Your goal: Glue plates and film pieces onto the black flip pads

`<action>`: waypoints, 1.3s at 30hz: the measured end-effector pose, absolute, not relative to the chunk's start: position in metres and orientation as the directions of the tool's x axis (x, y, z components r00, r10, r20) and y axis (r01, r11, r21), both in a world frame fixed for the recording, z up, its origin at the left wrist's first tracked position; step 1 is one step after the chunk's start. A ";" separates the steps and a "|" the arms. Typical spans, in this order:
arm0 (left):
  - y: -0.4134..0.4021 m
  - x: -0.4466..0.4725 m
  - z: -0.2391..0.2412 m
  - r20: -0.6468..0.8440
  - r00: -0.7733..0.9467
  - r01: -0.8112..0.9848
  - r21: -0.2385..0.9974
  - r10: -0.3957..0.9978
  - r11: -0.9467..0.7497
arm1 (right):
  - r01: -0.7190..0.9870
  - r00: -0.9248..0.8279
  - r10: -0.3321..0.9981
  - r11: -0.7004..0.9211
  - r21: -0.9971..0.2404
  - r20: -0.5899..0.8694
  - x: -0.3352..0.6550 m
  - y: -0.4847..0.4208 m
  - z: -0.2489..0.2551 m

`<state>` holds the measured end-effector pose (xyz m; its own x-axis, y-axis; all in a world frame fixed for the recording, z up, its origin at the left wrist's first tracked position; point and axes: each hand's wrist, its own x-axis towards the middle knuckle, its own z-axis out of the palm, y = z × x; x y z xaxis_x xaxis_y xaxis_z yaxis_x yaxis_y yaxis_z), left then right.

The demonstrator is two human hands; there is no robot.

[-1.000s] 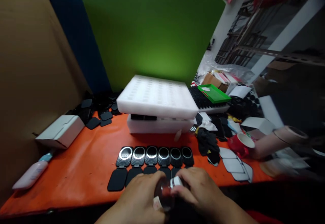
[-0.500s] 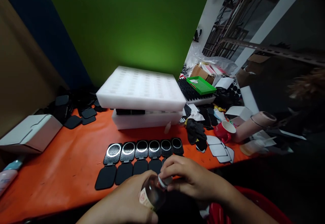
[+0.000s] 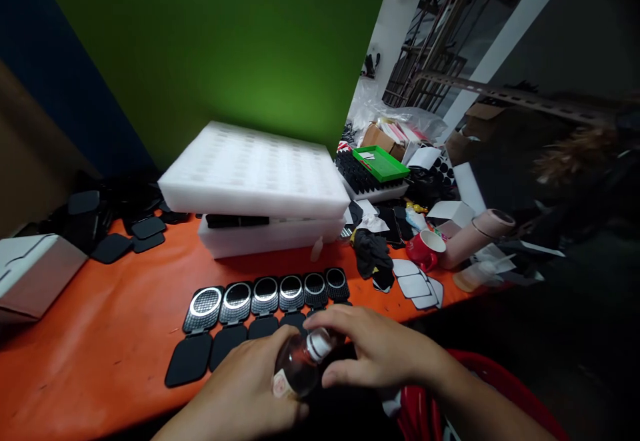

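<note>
My left hand is wrapped around a small clear plastic bottle with a white cap and a pale label. The bottle tilts, its neck pointing up and right. Beside the cap, my right hand is open, thumb and forefinger spread apart. The forefinger passes just behind the cap; whether it touches cannot be told. Beyond both hands lies a row of several black hinged compact-like cases, opened flat, each with a silver ring. My hands cover the near halves of the cases on the right.
White foam blocks are stacked behind the cases. To the right are a black cloth, white rounded sheets, a red mug and a pink tumbler. A white box and black pieces lie left on the orange tabletop.
My right thumb has come away from the cap and the right fingers have spread. The left hand still grips the bottle. The view has shifted slightly, moving the scene leftward.
</note>
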<state>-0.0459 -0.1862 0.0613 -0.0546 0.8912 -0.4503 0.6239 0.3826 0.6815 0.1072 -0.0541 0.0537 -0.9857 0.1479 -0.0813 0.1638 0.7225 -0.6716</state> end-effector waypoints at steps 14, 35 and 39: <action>-0.174 -0.034 0.015 -0.211 -0.118 0.831 0.514 0.970 0.213 | 0.466 -0.839 0.517 0.527 -0.711 -0.166 0.123 -0.063 0.028; -0.140 0.001 -0.030 -0.055 0.182 0.730 0.676 0.982 -0.097 | 0.364 -0.810 0.586 0.477 -0.800 -0.019 0.173 -0.056 0.027; -0.135 0.006 -0.044 0.169 -0.012 0.883 0.465 0.986 -0.069 | 0.452 -0.571 0.813 0.201 -0.869 -0.109 0.170 -0.062 0.001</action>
<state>0.0056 -0.1346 -0.0438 -0.0117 0.9855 0.1690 0.8827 -0.0692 0.4649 0.1700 -0.0616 0.0014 -0.5714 0.8134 -0.1088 0.4519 0.2012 -0.8691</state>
